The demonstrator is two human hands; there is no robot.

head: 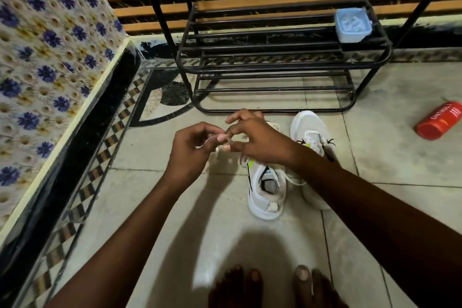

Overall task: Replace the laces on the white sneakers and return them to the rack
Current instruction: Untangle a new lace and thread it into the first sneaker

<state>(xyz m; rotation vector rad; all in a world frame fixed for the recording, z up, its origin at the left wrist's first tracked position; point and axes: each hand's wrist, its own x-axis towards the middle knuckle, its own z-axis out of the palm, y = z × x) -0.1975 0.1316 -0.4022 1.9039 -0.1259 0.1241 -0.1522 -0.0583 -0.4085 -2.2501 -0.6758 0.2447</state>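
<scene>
Both hands were up over the near white sneaker [265, 197], fingers curled. The left hand [190, 150] and right hand [260, 142] were pinching a thin white lace [210, 139] between their fingertips. The other sneaker [310, 130] sat just beside the first on the tiled floor [175, 207], right in front of the black metal rack [275, 70]. A blue-lidded tub [352, 25] was on a rack shelf, and a red bottle [440, 120] lay off to the right.

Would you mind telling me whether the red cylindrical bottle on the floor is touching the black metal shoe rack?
Apart. The head view shows bare floor tile between the red cylindrical bottle and the black metal shoe rack.
</scene>
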